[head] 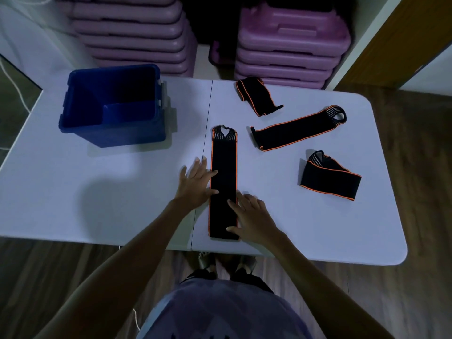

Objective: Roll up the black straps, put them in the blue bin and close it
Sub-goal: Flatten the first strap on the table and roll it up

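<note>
A long black strap with orange edging (223,162) lies flat and straight at the middle of the white table (110,196), its looped end pointing away from me. My left hand (197,183) rests flat on the strap's left edge with fingers spread. My right hand (249,217) lies flat on its near right part, the thumb by the near end. Three more black straps lie to the right: one folded at the back (256,95), one stretched diagonally (297,129), one folded near the right edge (330,178). The blue bin (73,104) stands open at the back left; a grey part, perhaps its lid, shows behind its right side.
Stacks of purple plastic steps (291,42) stand behind the table. A seam (208,123) runs down the table's middle. Wooden floor surrounds the table, and my feet show under its near edge.
</note>
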